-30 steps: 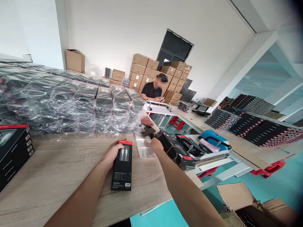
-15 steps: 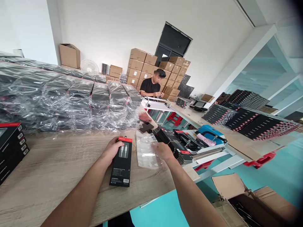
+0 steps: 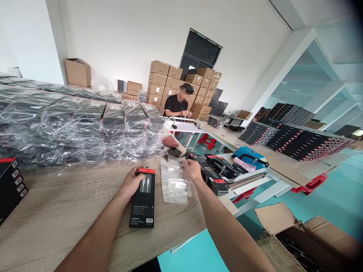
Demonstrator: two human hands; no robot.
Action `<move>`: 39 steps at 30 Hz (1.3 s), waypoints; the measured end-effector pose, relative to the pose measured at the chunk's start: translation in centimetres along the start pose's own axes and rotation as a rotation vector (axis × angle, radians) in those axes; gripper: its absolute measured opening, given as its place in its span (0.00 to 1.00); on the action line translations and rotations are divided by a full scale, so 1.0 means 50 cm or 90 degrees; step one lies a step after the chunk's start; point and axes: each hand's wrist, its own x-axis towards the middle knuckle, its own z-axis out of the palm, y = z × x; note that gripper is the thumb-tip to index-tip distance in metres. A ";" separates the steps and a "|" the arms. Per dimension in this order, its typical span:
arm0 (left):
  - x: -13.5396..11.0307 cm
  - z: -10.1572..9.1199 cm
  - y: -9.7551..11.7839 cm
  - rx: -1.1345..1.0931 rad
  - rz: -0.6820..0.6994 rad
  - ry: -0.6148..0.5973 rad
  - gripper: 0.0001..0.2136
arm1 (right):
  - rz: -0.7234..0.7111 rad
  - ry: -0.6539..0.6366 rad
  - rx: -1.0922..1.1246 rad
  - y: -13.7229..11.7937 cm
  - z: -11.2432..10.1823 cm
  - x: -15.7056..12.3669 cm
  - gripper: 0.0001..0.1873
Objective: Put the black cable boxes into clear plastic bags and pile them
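Observation:
My left hand [image 3: 131, 184] grips the top of a black retail box [image 3: 143, 200] with a red top edge and a white cable pictured on it. The box stands tilted on the light wood table [image 3: 65, 200]. My right hand [image 3: 192, 169] pinches the upper edge of a clear plastic bag [image 3: 173, 182] lying to the right of the box. Just beyond that hand lies a stack of black packs [image 3: 214, 179], partly hidden by my wrist.
Plastic-wrapped bundles of black packs [image 3: 85, 128] line the table's far side, with more black boxes [image 3: 10, 187] at left. To the right stand a cluttered shelf [image 3: 249, 166] and an open carton [image 3: 306, 238]. A co-worker [image 3: 176, 105] sits at the back before stacked cartons [image 3: 170, 85].
My right hand has moved up to the bag's top edge, and the bag has shifted slightly. My left hand still holds the box. The whole view has drifted a little.

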 end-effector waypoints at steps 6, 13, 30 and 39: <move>0.000 -0.002 -0.003 0.016 0.008 -0.010 0.22 | 0.059 0.019 -0.059 -0.054 -0.019 0.053 0.14; 0.014 -0.003 -0.019 0.067 0.051 0.011 0.23 | -0.187 -0.200 0.022 -0.042 -0.015 -0.029 0.09; 0.009 -0.017 -0.003 0.195 0.089 0.024 0.22 | -0.276 -0.242 0.051 -0.014 0.020 -0.149 0.08; 0.007 -0.019 -0.005 0.186 0.089 0.013 0.23 | -0.276 -0.270 0.117 -0.004 0.000 -0.156 0.11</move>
